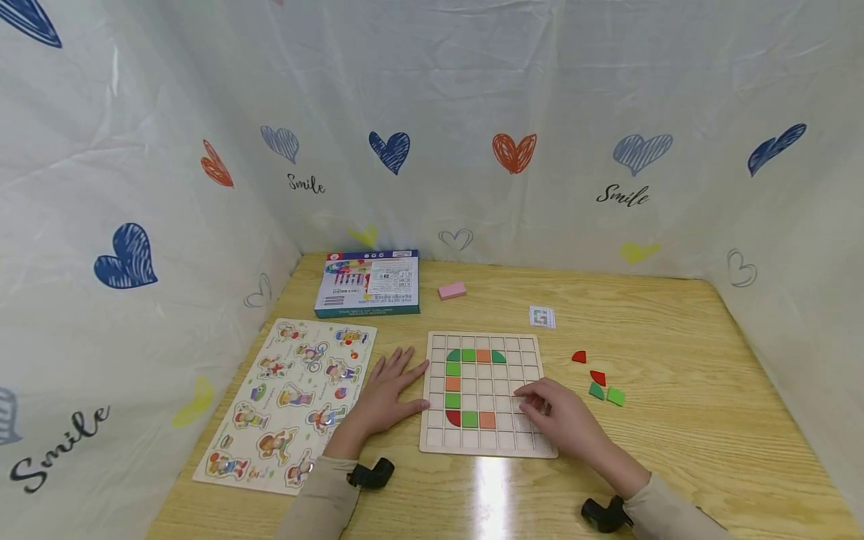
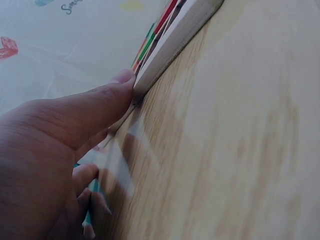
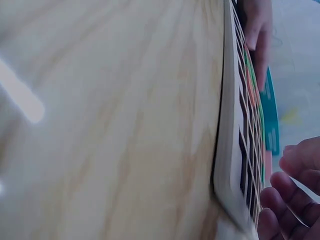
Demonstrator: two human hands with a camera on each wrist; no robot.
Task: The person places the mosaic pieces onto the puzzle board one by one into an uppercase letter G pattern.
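A wooden grid board (image 1: 432, 442) lies at the middle of the table, with green, orange and red tiles set in several of its squares. My left hand (image 1: 385, 397) rests at the board's left side, fingers spread. Its thumb (image 2: 107, 97) touches the board's edge in the left wrist view. Over the right part of the grid is my right hand (image 1: 559, 417), fingers bent and fingertips close above the squares. I cannot tell whether a small tile is between them. Two red quarter-round tiles (image 1: 579, 357), a dark green tile (image 1: 597, 391) and a light green square tile (image 1: 616, 396) lie right of the board.
A picture puzzle board (image 1: 270, 405) with children's figures lies at the left, partly under my left forearm. Behind it stands a flat printed box (image 1: 367, 285). A pink block (image 1: 452, 290) and a small pattern card (image 1: 542, 317) lie beyond the grid. White curtains (image 1: 459, 202) surround the table.
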